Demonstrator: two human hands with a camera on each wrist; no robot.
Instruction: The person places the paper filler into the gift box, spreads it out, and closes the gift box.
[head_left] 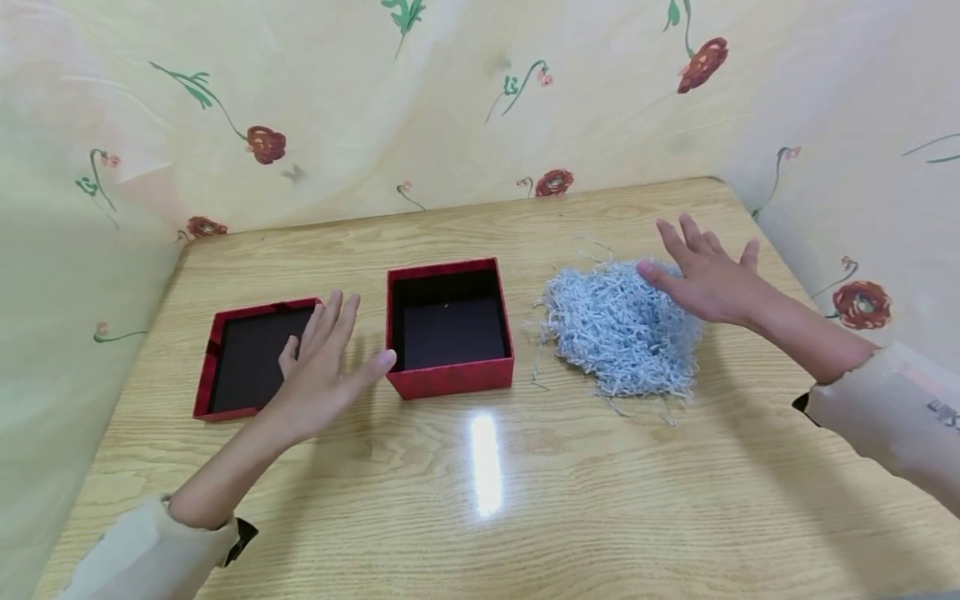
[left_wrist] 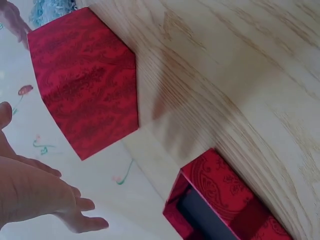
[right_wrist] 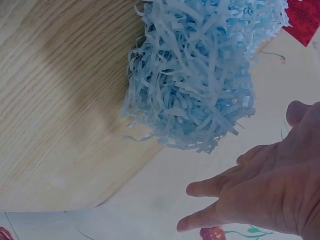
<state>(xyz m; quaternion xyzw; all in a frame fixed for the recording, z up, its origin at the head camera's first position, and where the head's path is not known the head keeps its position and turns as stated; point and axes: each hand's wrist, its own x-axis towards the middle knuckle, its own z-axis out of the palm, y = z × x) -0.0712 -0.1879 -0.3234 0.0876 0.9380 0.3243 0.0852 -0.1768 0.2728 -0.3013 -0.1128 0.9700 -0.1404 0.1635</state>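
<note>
My left hand hovers with spread fingers between a shallow red box lid and a deeper red box, holding nothing. The lid lies hollow side up, its black inside showing and its right part hidden behind the hand. Black lines the inside of the box too, and its outside has a patterned red covering in the left wrist view. Over the right edge of a heap of light blue shredded paper is my right hand, fingers apart and nothing in them. In the right wrist view that hand is apart from the paper.
A wooden table carries everything, with a bright light reflection near its front middle. Floral cloth hangs behind the table and along both sides. A few loose paper strands lie around the heap.
</note>
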